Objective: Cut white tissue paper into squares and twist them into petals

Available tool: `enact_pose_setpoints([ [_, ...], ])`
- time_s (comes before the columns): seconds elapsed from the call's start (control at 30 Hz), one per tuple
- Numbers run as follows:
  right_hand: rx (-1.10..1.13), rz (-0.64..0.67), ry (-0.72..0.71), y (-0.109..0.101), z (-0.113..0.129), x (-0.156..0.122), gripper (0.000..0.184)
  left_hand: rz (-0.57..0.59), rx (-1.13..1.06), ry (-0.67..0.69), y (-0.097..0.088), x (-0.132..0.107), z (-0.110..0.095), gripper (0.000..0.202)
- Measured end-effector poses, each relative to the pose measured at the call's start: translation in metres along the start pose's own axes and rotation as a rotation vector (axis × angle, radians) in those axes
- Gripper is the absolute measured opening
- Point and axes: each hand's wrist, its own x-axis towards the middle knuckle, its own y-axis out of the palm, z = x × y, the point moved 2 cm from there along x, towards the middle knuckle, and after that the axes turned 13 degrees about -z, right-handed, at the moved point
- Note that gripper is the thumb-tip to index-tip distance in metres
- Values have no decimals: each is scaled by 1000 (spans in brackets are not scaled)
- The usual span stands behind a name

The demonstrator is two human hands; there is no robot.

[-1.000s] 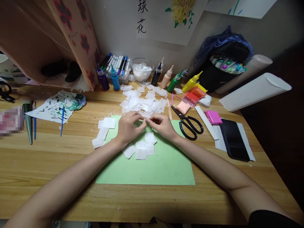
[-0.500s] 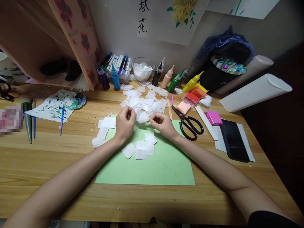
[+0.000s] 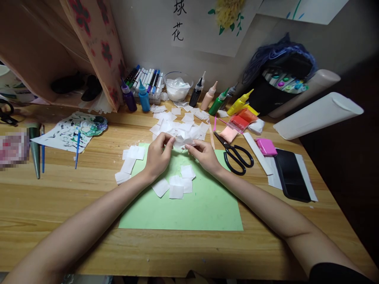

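Observation:
My left hand [image 3: 158, 156] and my right hand [image 3: 203, 154] are both pinched on one small white tissue square [image 3: 181, 140], held between them just above the far edge of a green paper sheet [image 3: 192, 205]. A few more white squares [image 3: 177, 185] lie on the green sheet below my hands. A larger pile of white squares [image 3: 174, 126] is spread on the wooden table behind my fingers. Another small stack of squares [image 3: 130, 159] lies left of my left hand.
Black scissors [image 3: 235, 154] and a wooden stick [image 3: 211, 136] lie right of my right hand. Paint bottles [image 3: 217, 101], markers [image 3: 146, 81] and a glass bowl [image 3: 177, 87] line the wall. A pink block [image 3: 266, 146], black case [image 3: 291, 173] and paint-smeared paper [image 3: 66, 132] flank the sheet.
My hands first met at the fingertips, then pulled apart with a white square between them. Now they have closed in again, working the square higher, near the pile.

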Motion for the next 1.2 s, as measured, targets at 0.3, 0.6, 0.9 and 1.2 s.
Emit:
enact_pose_setpoints([
  [0.3,3,-82,-1,-3,-1,5,37,111,-1,34,-1,1,1,28],
  [0.6,-70,134,-91,1,3,2,30,11,148,260,2,-3,-7,25],
  [0.9,40,62,4,0,2,2,26,163,-14,56,6,2,2,13],
  [1.2,65,35,26,1,-1,4,21,145,-10,-56,4,4,2,17],
])
